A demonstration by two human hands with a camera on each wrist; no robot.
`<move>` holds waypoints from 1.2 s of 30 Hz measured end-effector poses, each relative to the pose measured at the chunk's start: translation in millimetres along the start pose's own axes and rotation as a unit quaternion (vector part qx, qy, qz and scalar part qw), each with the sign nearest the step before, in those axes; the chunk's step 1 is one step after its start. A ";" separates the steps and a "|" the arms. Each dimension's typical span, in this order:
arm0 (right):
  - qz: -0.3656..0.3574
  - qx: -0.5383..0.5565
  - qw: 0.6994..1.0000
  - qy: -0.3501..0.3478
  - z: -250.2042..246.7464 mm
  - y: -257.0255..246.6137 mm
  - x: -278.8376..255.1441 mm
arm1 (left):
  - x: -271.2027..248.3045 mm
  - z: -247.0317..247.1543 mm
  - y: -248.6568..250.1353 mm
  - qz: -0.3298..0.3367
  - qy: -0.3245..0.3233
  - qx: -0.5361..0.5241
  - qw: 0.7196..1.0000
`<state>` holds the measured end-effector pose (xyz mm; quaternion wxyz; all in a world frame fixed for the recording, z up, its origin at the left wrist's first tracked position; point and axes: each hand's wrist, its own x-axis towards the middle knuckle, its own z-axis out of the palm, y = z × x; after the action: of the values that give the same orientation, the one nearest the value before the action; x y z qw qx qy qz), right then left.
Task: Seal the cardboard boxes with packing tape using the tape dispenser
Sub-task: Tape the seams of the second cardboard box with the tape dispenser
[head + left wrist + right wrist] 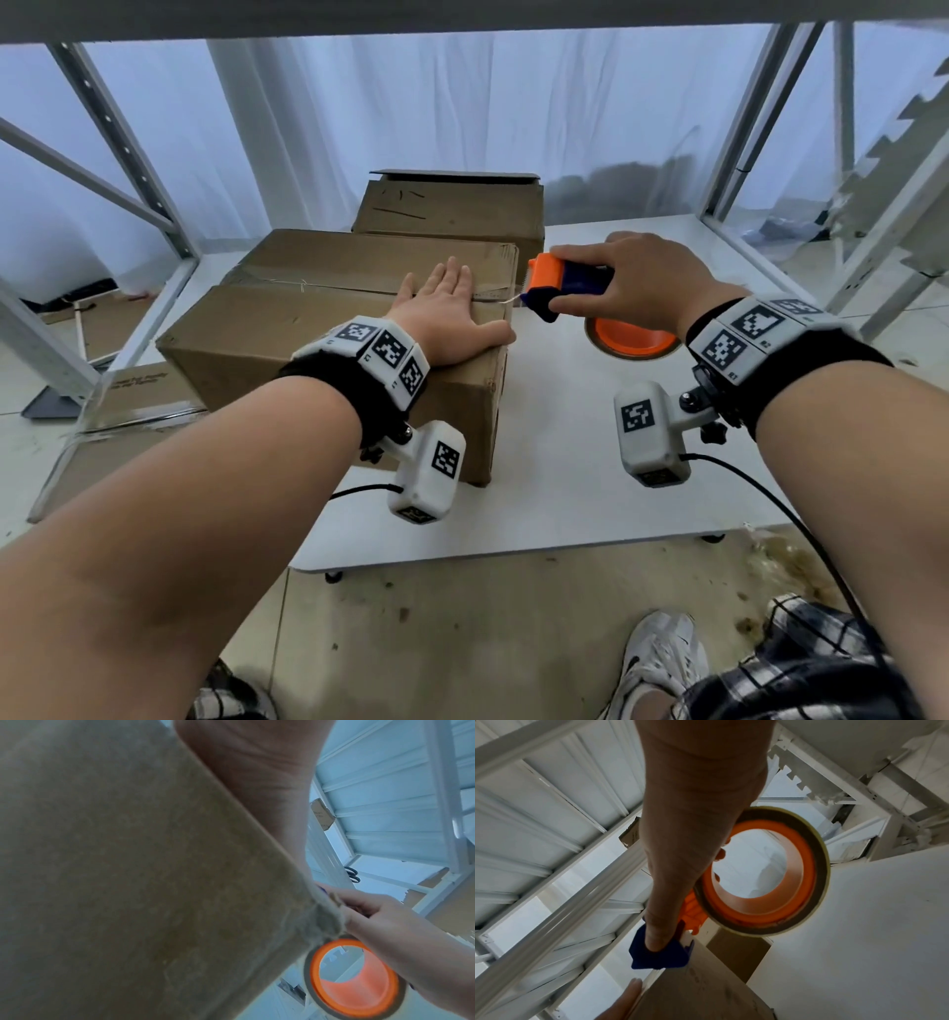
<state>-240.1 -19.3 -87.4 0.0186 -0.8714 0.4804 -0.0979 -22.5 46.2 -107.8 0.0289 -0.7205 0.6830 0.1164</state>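
A closed brown cardboard box (pixel 287 329) lies on the white table (pixel 539 488), with clear tape running along its top seam. My left hand (pixel 447 313) presses flat on the box top near its right edge, fingers straight. Just past that edge my right hand (pixel 631 277) grips the orange and blue tape dispenser (pixel 560 282), whose blade end faces the box. A thin strand of tape runs from the box edge to the dispenser. The orange-cored tape roll (pixel 767 872) hangs under my right hand. In the left wrist view the box side (pixel 128 882) fills the frame beside the roll (pixel 354 977).
A second cardboard box (pixel 452 210) stands behind the first. Flattened cardboard (pixel 138 390) lies on the floor at the left. Metal rack posts (pixel 118 149) frame both sides, with a shelf overhead. The table's right half (pixel 667 241) is bare. My shoe (pixel 657 663) is by the table's front.
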 end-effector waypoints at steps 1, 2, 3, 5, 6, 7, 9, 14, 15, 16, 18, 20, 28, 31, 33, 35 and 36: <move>0.000 -0.003 1.000 0.001 -0.9 -0.5 1.0 | -0.7 0.2 1.1 0.013 0.000 0.000 1.000; 0.001 -0.007 1.000 0.000 -1.2 -0.6 1.7 | -1.4 0.7 3.4 0.026 -0.001 0.000 1.000; 0.002 -0.009 1.000 -0.001 -1.2 -1.5 2.2 | -2.7 0.9 5.9 0.037 -0.003 0.001 0.999; 0.005 -0.010 1.000 -0.002 -0.5 -3.3 2.9 | -4.1 1.0 10.6 0.052 -0.008 -0.003 0.999; 0.007 -0.010 1.000 -0.002 -0.2 -4.2 3.1 | -4.4 0.4 11.7 0.054 -0.011 -0.006 0.998; 0.009 -0.010 1.000 -0.003 0.0 -4.9 2.5 | -4.4 -0.3 11.7 0.055 -0.014 -0.009 0.998; 0.012 -0.008 1.000 -0.005 -0.9 -5.1 0.2 | -3.7 -1.6 10.1 0.057 -0.019 -0.010 0.998; 0.006 -0.051 0.999 -0.014 -0.1 -6.3 -8.8 | -1.3 -4.5 7.2 0.066 -0.027 -0.010 0.997; -0.002 -0.073 0.997 -0.016 1.1 -6.5 -10.6 | -1.2 -4.1 7.2 0.067 -0.027 -0.008 0.997; -0.010 -0.091 0.996 -0.017 2.4 -7.1 -11.4 | -1.3 -4.0 6.3 0.067 -0.026 -0.006 0.997; -0.023 -0.109 0.994 -0.016 4.4 -6.3 -14.5 | -1.5 -3.2 5.4 0.068 -0.025 -0.001 0.997; -0.025 -0.108 0.994 -0.012 6.0 -2.1 -17.9 | -1.6 -3.3 6.3 0.071 -0.028 0.004 0.997; -0.018 -0.078 0.997 -0.015 8.9 4.5 -22.9 | 1.9 -2.6 6.6 0.072 -0.031 0.010 0.997; -0.004 -0.068 0.997 -0.032 8.0 6.7 -27.6 | 1.0 -1.9 6.1 0.073 -0.023 0.006 0.997; -0.005 -0.072 0.996 -0.044 7.5 6.0 -30.0 | 0.3 -1.1 5.9 0.074 -0.019 0.004 0.997; -0.003 -0.078 0.996 -0.051 6.6 5.2 -32.5 | -0.2 -0.7 5.5 0.076 -0.016 -0.002 0.997; -0.001 -0.079 0.996 -0.052 6.2 4.8 -33.7 | -0.4 -0.5 5.3 0.077 -0.015 -0.004 0.997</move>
<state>-260.4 6.1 -99.2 -0.0252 -0.8743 0.4845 -0.0148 -27.7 46.1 -106.6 0.0273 -0.6642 0.7353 0.1317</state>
